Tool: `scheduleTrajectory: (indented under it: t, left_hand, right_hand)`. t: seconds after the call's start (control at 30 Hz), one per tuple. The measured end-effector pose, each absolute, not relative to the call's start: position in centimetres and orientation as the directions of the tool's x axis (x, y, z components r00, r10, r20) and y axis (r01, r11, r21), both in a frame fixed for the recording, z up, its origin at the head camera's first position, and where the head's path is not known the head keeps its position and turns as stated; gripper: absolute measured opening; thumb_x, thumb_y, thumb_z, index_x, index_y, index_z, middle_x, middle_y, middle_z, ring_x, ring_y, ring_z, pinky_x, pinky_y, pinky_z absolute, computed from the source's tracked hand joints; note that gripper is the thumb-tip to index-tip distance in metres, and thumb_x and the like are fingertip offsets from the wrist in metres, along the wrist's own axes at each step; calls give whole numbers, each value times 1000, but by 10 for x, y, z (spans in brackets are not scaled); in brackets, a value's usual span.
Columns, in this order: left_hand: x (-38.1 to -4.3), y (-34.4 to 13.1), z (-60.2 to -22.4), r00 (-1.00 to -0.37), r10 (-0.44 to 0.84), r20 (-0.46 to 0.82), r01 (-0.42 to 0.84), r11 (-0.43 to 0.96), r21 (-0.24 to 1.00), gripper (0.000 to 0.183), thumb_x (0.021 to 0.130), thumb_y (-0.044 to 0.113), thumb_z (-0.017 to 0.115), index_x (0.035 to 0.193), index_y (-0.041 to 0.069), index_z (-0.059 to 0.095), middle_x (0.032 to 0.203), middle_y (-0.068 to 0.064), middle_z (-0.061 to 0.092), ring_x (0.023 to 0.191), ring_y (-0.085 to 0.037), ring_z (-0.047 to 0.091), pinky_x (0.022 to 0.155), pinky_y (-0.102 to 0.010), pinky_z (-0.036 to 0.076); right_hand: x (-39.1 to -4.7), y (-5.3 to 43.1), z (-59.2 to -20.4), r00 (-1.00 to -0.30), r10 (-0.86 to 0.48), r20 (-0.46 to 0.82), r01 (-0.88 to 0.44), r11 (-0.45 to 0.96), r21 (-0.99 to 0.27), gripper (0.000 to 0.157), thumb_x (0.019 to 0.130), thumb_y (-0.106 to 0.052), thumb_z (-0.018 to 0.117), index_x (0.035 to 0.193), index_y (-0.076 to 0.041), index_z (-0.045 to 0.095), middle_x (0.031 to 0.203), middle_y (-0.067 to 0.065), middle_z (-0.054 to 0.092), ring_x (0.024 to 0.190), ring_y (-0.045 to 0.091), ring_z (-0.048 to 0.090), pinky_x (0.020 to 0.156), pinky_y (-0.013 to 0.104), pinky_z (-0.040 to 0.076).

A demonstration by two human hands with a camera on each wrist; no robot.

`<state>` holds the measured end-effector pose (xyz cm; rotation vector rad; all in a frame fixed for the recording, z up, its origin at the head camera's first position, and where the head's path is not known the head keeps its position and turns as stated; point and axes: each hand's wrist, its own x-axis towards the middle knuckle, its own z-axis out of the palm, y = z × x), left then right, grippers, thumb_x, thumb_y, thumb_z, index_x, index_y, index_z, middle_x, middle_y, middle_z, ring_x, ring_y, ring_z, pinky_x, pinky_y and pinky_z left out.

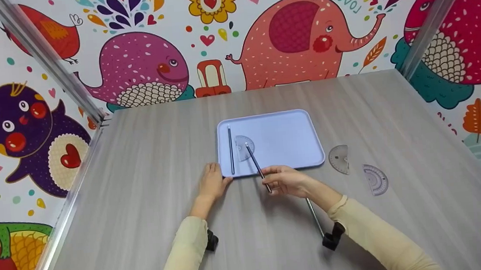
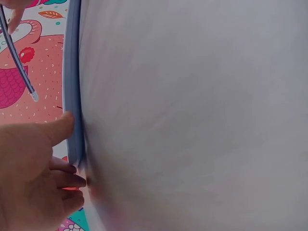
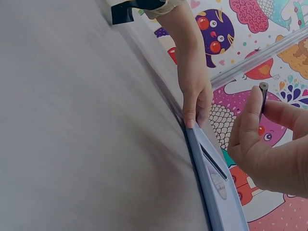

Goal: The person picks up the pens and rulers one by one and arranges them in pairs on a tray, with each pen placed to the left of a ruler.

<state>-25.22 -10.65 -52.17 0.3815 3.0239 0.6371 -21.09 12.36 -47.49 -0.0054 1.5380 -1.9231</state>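
A shallow pale-blue tray [image 1: 282,140] lies on the table, holding a dark pencil [image 1: 231,149] along its left side and a clear protractor [image 1: 245,147] beside it. My left hand [image 1: 213,181] grips the tray's near left corner, thumb on the near side and fingers along the left side. Between thumb and fingers, my right hand [image 1: 286,181] pinches a second dark pencil [image 1: 257,166], tilted over the near part of the tray. Its white-tipped end overlaps the protractor in the head view. In the right wrist view, this pencil's [image 3: 263,89] flat end points up past the fingertips.
Two clear protractors lie right of the tray: a nearer-in one [image 1: 339,160] and a purplish one [image 1: 376,179]. A thin pencil-like rod [image 1: 315,217] shows beside my right forearm. Patterned panels [image 1: 146,52] with metal corner posts [image 1: 49,60] border the table.
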Motion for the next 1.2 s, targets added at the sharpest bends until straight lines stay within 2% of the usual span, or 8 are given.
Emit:
scheduleTrajectory:
  t: [0.37,0.77,1.2]
  left_hand:
    - [-252,-105,-519,-969,246,7,228,889,397,62,88,25,58,127,-17,37,132,-32,39,128,-39,30,107,-43,25]
    - [-252,-105,-519,-971,238,-12,212,888,407,62,88,25,58,128,-17,36,133,-32,37,129,-40,27,109,-42,23]
    - [-252,-104,-520,-969,247,18,234,891,390,63,88,25,59,127,-19,37,132,-33,38,128,-41,29,108,-43,24]
  right_hand:
    - [-226,124,-468,-790,-460,-405,495,-89,-865,53,86,0,51,133,9,28,77,-2,55,62,6,53,57,18,49]
    - [-240,120,-460,-805,-430,-409,481,-67,-874,54,87,-1,51,134,8,28,76,-2,55,60,5,53,58,19,50]
    - [-266,118,-469,-821,-353,-449,511,-104,-853,48,86,4,49,130,7,30,71,-1,52,56,6,52,51,17,49]
